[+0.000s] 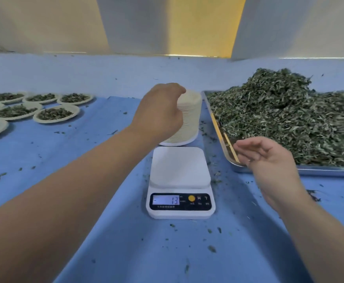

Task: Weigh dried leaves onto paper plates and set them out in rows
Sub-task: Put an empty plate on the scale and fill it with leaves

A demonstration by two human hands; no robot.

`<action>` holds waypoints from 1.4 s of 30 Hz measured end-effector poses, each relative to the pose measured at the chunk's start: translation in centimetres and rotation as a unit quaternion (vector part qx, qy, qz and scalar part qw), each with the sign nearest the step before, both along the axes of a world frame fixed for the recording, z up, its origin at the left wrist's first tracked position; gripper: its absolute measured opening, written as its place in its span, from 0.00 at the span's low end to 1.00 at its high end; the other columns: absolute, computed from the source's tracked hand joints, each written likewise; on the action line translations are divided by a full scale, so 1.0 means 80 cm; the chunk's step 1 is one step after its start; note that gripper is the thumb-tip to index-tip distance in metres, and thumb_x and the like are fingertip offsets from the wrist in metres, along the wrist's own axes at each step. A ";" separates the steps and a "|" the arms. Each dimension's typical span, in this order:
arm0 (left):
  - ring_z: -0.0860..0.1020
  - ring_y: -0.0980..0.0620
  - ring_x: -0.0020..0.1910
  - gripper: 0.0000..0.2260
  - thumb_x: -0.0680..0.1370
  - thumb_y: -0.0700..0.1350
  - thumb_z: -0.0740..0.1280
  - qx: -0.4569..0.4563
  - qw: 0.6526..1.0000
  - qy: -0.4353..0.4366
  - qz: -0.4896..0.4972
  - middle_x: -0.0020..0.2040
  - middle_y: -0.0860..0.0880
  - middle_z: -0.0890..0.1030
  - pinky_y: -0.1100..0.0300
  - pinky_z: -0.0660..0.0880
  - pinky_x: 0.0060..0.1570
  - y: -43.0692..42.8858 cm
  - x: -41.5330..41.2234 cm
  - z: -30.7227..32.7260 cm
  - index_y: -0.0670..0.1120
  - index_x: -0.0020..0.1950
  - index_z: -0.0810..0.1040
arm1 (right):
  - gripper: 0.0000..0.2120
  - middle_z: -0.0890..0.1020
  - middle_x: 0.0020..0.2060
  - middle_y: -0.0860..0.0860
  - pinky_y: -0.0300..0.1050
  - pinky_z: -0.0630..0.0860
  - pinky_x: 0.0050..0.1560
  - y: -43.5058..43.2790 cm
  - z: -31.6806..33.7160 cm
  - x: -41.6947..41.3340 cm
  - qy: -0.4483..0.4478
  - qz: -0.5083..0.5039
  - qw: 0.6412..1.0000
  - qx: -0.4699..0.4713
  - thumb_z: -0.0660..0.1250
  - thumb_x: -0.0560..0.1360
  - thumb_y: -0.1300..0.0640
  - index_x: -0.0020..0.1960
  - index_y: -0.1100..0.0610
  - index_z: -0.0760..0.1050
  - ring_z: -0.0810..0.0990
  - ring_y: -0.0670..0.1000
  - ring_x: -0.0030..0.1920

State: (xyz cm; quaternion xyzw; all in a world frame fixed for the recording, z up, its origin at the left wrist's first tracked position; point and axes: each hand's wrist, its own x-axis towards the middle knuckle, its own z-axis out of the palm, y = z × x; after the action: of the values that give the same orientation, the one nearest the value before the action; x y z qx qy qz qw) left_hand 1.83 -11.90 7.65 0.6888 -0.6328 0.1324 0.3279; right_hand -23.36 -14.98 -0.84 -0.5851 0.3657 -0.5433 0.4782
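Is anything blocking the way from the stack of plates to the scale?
Nothing visible. The left hand grips the plate stack, and the scale sits just in front of it with a bare platform.

tray (328,172): shiny metal | scale (180,183): smooth white plastic (matt) | plates (189,117): paper

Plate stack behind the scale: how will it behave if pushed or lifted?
Tall and narrow, so the plate stack probably tips if pushed high. Plates look thin, light, nested; the left hand at its top may lift several.
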 end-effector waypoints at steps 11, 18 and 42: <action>0.71 0.43 0.42 0.12 0.77 0.35 0.60 0.123 0.965 -0.208 0.104 0.40 0.48 0.71 0.54 0.66 0.39 -0.026 -0.008 0.006 0.44 0.55 0.79 | 0.26 0.86 0.49 0.51 0.34 0.79 0.53 -0.002 0.000 -0.003 -0.010 -0.024 0.999 -0.036 0.57 0.72 0.83 0.48 0.54 0.80 0.85 0.46 0.54; 0.71 0.42 0.40 0.07 0.77 0.35 0.61 0.122 0.954 -0.257 0.091 0.35 0.49 0.66 0.54 0.65 0.38 -0.025 -0.006 0.011 0.44 0.49 0.77 | 0.25 0.87 0.48 0.50 0.34 0.79 0.51 -0.003 -0.001 -0.003 -0.026 -0.001 0.999 -0.021 0.59 0.74 0.82 0.49 0.53 0.79 0.85 0.46 0.54; 0.61 0.50 0.25 0.21 0.73 0.32 0.64 0.097 0.894 -0.434 0.061 0.32 0.50 0.68 0.57 0.52 0.26 -0.034 0.016 0.005 0.46 0.63 0.65 | 0.21 0.86 0.48 0.54 0.35 0.80 0.50 0.007 0.005 0.002 -0.017 0.007 1.000 -0.003 0.60 0.74 0.81 0.50 0.57 0.79 0.86 0.47 0.51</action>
State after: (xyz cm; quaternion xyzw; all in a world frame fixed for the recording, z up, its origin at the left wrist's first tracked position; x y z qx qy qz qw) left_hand 3.08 -14.61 8.04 0.6283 -0.6789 0.3758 -0.0561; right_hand -23.20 -14.45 -0.47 -0.5797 0.3521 -0.5506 0.4866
